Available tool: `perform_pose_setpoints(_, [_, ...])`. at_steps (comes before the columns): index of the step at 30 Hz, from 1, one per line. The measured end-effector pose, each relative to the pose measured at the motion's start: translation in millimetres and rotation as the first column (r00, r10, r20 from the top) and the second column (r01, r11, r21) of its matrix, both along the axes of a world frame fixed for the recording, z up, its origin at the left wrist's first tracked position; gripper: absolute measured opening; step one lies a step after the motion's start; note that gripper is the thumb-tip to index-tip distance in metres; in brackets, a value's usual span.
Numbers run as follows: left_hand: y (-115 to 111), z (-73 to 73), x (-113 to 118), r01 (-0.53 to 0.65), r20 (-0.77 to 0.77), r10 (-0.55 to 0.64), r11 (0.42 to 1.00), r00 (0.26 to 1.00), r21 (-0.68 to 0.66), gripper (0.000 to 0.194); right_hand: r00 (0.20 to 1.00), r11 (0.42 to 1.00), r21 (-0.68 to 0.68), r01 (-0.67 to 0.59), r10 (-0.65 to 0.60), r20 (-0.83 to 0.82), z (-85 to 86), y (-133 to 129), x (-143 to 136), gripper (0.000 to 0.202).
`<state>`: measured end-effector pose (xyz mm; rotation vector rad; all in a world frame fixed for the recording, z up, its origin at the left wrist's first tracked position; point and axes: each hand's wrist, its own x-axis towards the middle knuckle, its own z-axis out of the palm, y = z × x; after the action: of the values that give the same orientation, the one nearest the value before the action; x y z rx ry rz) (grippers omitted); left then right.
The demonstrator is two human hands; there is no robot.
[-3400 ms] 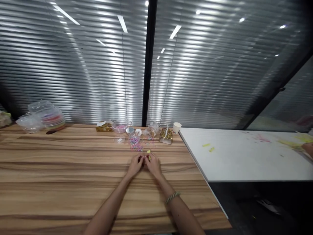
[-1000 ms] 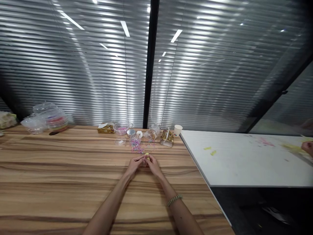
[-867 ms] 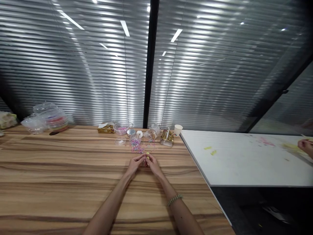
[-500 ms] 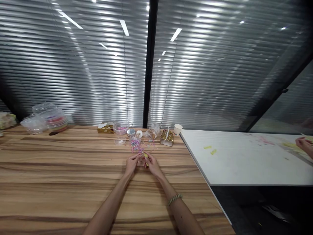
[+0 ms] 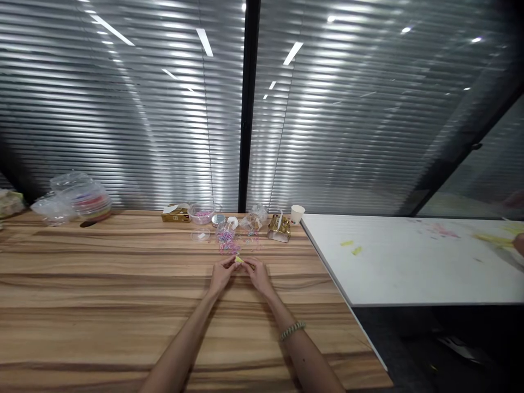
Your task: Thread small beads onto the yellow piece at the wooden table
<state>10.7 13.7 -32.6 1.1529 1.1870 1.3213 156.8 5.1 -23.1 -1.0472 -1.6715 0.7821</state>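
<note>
Between the fingertips of both hands is a small yellow piece [image 5: 238,260], at the middle of the wooden table [image 5: 102,295]. My left hand [image 5: 221,274] pinches it from the left. My right hand [image 5: 257,274], on the arm with a beaded bracelet [image 5: 292,331], pinches it from the right. Just beyond the fingertips lie loose pink and purple bits [image 5: 230,248], spilling near a small clear bag [image 5: 225,233] of similar bits. A clear round lid [image 5: 200,234] rests to the left of the bag.
Along the back stand a gold box [image 5: 176,213], a clear bowl [image 5: 202,213], crumpled plastic [image 5: 256,217], a gold packet [image 5: 279,228] and a paper cup [image 5: 297,214]. Stacked plastic containers [image 5: 90,201] are far left. Another person's hand [image 5: 518,243] shows over the white table [image 5: 393,273].
The yellow piece has moved from my right fingers to between both hands' fingertips. The clear piece between my hands no longer shows. The other person's hand has shifted right.
</note>
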Motion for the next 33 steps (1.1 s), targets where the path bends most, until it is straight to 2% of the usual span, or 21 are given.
perform_pose_setpoints(5, [-2.0,1.7,-0.5,0.046,-0.014,-0.046,0.999,0.999,0.002,0.046,0.998,0.999,0.04,0.033,-0.035,0.047,2.8,-0.2,3.5,0.026])
perform_pose_setpoints(11, [-2.9,4.1,-0.3,0.062,-0.029,-0.062,0.998,0.998,0.018,0.044,0.995,0.999,0.046,-0.027,0.022,0.101,5.4,-2.7,1.7,0.031])
perform_pose_setpoints(16, [-1.3,3.5,2.6,0.074,0.044,-0.077,0.995,0.996,0.062,0.039,0.972,0.994,0.107,0.007,-0.031,0.231,3.4,-4.7,-1.1,0.029])
perform_pose_setpoints(21, [-4.8,9.1,5.3,0.086,-0.02,-0.085,0.993,0.996,0.084,0.035,0.953,0.989,0.134,0.06,-0.097,0.288,-3.8,-3.6,-1.3,0.026])
perform_pose_setpoints(27, [-3.2,6.2,4.4,0.098,-0.013,-0.097,0.991,0.995,0.088,0.035,0.953,0.986,0.162,0.049,-0.095,0.287,-6.7,-3.0,-1.4,0.025])
perform_pose_setpoints(33, [-4.2,7.9,5.3,0.122,-0.088,-0.112,0.985,0.99,0.122,0.034,0.935,0.983,0.177,0.042,-0.101,0.339,-6.1,-3.3,0.0,0.027])
